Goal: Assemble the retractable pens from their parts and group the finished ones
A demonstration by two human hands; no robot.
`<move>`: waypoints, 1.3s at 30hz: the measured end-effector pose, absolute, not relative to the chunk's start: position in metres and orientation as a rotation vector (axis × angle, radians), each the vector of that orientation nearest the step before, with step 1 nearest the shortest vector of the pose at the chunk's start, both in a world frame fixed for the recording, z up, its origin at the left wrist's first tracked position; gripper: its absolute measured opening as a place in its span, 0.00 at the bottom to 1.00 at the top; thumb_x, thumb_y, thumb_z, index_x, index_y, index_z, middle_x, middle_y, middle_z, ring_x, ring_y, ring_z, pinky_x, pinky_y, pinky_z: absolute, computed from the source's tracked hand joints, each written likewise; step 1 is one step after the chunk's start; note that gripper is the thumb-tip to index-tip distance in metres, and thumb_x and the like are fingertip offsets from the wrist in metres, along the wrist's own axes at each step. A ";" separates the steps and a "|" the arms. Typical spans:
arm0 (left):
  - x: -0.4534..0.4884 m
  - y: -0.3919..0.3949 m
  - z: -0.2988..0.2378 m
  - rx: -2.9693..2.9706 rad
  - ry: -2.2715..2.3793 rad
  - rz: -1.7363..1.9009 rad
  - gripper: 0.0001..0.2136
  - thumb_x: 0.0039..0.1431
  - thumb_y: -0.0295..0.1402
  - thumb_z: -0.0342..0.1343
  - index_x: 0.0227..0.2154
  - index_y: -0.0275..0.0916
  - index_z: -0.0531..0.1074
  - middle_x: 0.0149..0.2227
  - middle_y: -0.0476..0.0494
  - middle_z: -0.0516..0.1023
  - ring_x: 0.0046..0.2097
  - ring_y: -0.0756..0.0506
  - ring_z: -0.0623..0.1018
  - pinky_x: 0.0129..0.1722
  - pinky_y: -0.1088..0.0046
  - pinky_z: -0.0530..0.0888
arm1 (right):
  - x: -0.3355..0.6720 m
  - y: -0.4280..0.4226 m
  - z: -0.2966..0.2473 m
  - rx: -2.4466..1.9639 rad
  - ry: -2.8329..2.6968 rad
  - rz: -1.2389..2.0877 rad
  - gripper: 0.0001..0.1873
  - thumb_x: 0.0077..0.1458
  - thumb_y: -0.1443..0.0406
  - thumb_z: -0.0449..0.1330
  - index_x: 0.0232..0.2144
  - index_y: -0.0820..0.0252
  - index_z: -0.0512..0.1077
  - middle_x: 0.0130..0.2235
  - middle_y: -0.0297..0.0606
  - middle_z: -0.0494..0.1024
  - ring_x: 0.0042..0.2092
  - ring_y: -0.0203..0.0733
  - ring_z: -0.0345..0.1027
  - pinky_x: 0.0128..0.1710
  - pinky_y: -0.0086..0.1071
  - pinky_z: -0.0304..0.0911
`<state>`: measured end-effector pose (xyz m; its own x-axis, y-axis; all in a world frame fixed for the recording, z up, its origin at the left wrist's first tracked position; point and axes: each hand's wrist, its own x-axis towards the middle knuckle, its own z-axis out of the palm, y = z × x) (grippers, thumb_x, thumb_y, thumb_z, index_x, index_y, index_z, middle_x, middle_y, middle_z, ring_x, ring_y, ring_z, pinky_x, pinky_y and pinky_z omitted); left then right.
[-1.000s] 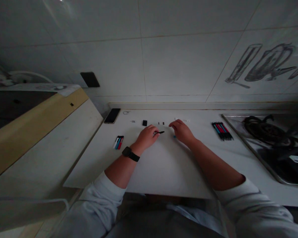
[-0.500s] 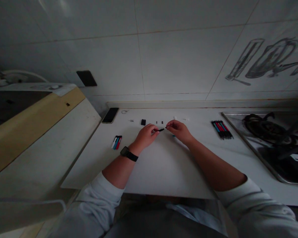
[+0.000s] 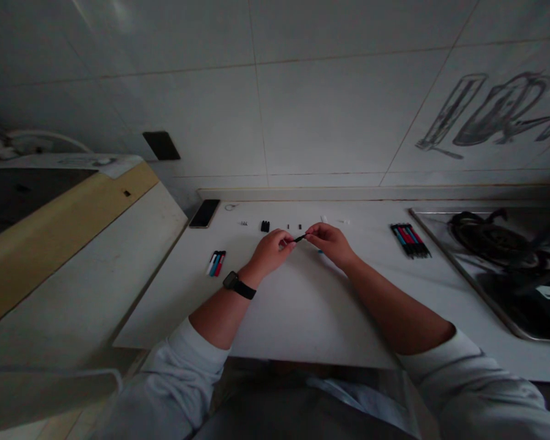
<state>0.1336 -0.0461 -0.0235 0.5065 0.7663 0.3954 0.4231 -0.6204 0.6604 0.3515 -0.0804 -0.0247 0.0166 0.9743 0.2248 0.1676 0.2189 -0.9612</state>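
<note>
Between my hands is a slim black pen part (image 3: pixel 299 238). My left hand (image 3: pixel 270 252) pinches one end of it. The fingertips of my right hand (image 3: pixel 330 242) are closed at its other end, on a tiny piece too small to make out. A bit of blue (image 3: pixel 320 251) shows beneath my right hand. Beyond the hands lie several black pen pieces (image 3: pixel 265 226), small dark bits (image 3: pixel 300 227), tiny springs (image 3: pixel 244 223) and whitish pieces (image 3: pixel 324 219). White, blue and red pen barrels with black ends (image 3: pixel 216 263) lie left of my left hand.
A row of several coloured pens (image 3: pixel 410 240) lies to the right on the white countertop (image 3: pixel 302 318), beside a gas stove (image 3: pixel 499 250). A phone (image 3: pixel 204 213) and a thin ring (image 3: pixel 230 207) are at the back left. A tiled wall (image 3: pixel 321 116) rises behind.
My right hand has moved slightly left, bringing its fingertips to the end of the black pen part, where a gap showed before. My left hand has hardly moved.
</note>
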 end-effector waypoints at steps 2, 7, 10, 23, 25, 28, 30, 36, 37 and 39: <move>0.134 -0.047 -0.023 2.264 0.973 0.941 0.01 0.63 0.30 0.60 0.37 0.38 0.75 0.38 0.45 0.78 0.39 0.47 0.78 0.41 0.70 0.76 | 0.352 -0.081 -0.024 -1.171 -1.412 0.921 0.18 0.50 0.50 0.69 0.35 0.57 0.75 0.33 0.35 0.79 0.33 0.37 0.70 0.36 0.33 0.65; 0.133 -0.047 -0.023 2.258 0.972 0.957 0.01 0.63 0.30 0.60 0.37 0.38 0.75 0.38 0.45 0.78 0.39 0.48 0.78 0.40 0.70 0.75 | 0.352 -0.082 -0.024 -1.161 -1.402 0.942 0.17 0.51 0.51 0.69 0.35 0.57 0.76 0.34 0.35 0.79 0.34 0.38 0.70 0.36 0.33 0.65; 0.133 -0.047 -0.024 2.262 0.965 0.962 0.01 0.63 0.30 0.60 0.36 0.38 0.75 0.37 0.46 0.78 0.39 0.48 0.78 0.40 0.70 0.75 | 0.352 -0.082 -0.024 -1.151 -1.386 0.951 0.17 0.51 0.52 0.69 0.34 0.57 0.76 0.34 0.35 0.79 0.35 0.38 0.70 0.39 0.34 0.65; 0.134 -0.050 -0.020 2.278 0.910 0.991 0.02 0.63 0.29 0.60 0.38 0.39 0.75 0.38 0.45 0.78 0.39 0.48 0.78 0.41 0.70 0.76 | 0.353 -0.084 -0.028 -1.243 -1.619 0.735 0.15 0.59 0.55 0.63 0.43 0.55 0.82 0.41 0.39 0.85 0.42 0.43 0.77 0.47 0.37 0.70; 0.133 -0.049 -0.021 2.305 0.901 0.985 0.02 0.62 0.28 0.61 0.38 0.39 0.75 0.39 0.45 0.79 0.40 0.47 0.78 0.42 0.69 0.76 | 0.352 -0.085 -0.028 -1.242 -1.677 0.665 0.14 0.59 0.57 0.62 0.43 0.54 0.82 0.42 0.39 0.85 0.43 0.43 0.78 0.47 0.36 0.71; 0.133 -0.048 -0.021 2.335 0.864 0.972 0.04 0.61 0.27 0.63 0.38 0.39 0.76 0.40 0.45 0.80 0.42 0.46 0.79 0.45 0.67 0.75 | 0.348 -0.089 -0.025 -1.206 -1.764 0.622 0.13 0.60 0.58 0.61 0.42 0.53 0.83 0.42 0.39 0.85 0.44 0.43 0.79 0.46 0.36 0.73; 0.133 -0.048 -0.022 2.335 0.849 0.958 0.04 0.61 0.27 0.62 0.39 0.39 0.76 0.40 0.45 0.81 0.42 0.45 0.79 0.46 0.67 0.76 | 0.347 -0.090 -0.021 -1.166 -1.808 0.620 0.13 0.61 0.58 0.60 0.42 0.53 0.83 0.42 0.39 0.85 0.44 0.43 0.79 0.46 0.36 0.73; 0.132 -0.047 -0.026 2.352 0.883 0.947 0.05 0.63 0.28 0.62 0.41 0.40 0.77 0.40 0.44 0.81 0.42 0.46 0.80 0.47 0.65 0.76 | 0.381 -0.081 -0.010 -1.344 -1.589 0.417 0.16 0.59 0.55 0.63 0.44 0.55 0.83 0.43 0.41 0.85 0.40 0.43 0.79 0.45 0.35 0.74; 0.132 -0.047 -0.027 2.368 0.889 0.934 0.05 0.63 0.29 0.62 0.41 0.40 0.77 0.40 0.44 0.81 0.42 0.46 0.79 0.47 0.65 0.76 | 0.393 -0.077 -0.011 -1.412 -1.516 0.368 0.16 0.60 0.55 0.62 0.44 0.56 0.82 0.41 0.41 0.85 0.39 0.43 0.79 0.44 0.35 0.74; 0.131 -0.047 -0.027 2.405 0.889 0.912 0.05 0.63 0.29 0.62 0.41 0.40 0.76 0.40 0.45 0.81 0.42 0.46 0.79 0.47 0.65 0.76 | 0.415 -0.071 -0.016 -1.556 -1.461 0.251 0.15 0.61 0.57 0.60 0.44 0.56 0.82 0.41 0.41 0.85 0.39 0.44 0.79 0.45 0.36 0.73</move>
<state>0.1314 -0.0468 -0.0270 0.5810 0.6891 0.4331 0.4160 -0.7088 0.5697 0.4147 -0.0712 -0.0155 0.2639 0.8590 0.4387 0.6634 0.1685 -0.7290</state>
